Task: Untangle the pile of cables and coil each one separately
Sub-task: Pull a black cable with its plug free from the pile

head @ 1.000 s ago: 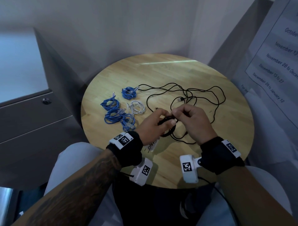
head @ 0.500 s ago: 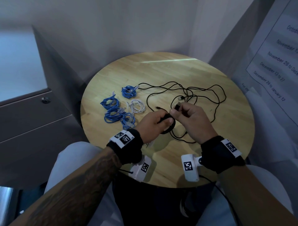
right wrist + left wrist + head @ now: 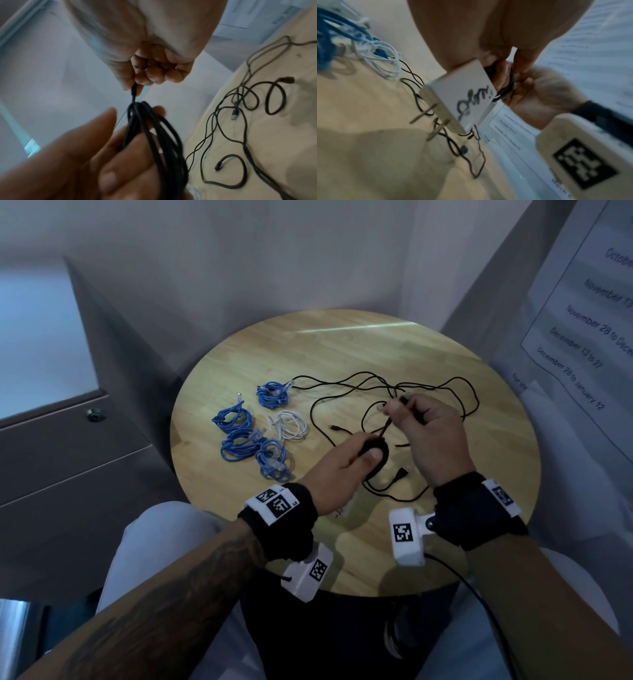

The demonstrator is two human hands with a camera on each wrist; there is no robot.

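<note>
The left hand (image 3: 346,463) grips a small black coil (image 3: 375,451) of cable, thumb pressed over the loops, with a white plug adapter (image 3: 462,94) tucked under the palm. The right hand (image 3: 428,436) pinches the free end of that black cable (image 3: 134,92) between thumb and curled fingers; half a second ago it sat close against the coil, and now it has lifted up and away toward the far side, drawing the strand taut between the two hands. Beyond them the loose black cables (image 3: 428,386) sprawl tangled over the round wooden table (image 3: 342,344), with a USB plug (image 3: 402,473) lying just beside the wrists. To the left lie four blue coils (image 3: 236,419) and one white coil (image 3: 289,426), unmoved. A grey cabinet (image 3: 68,460) stands left, pale walls behind, and a printed date schedule (image 3: 589,313) hangs at right.
</note>
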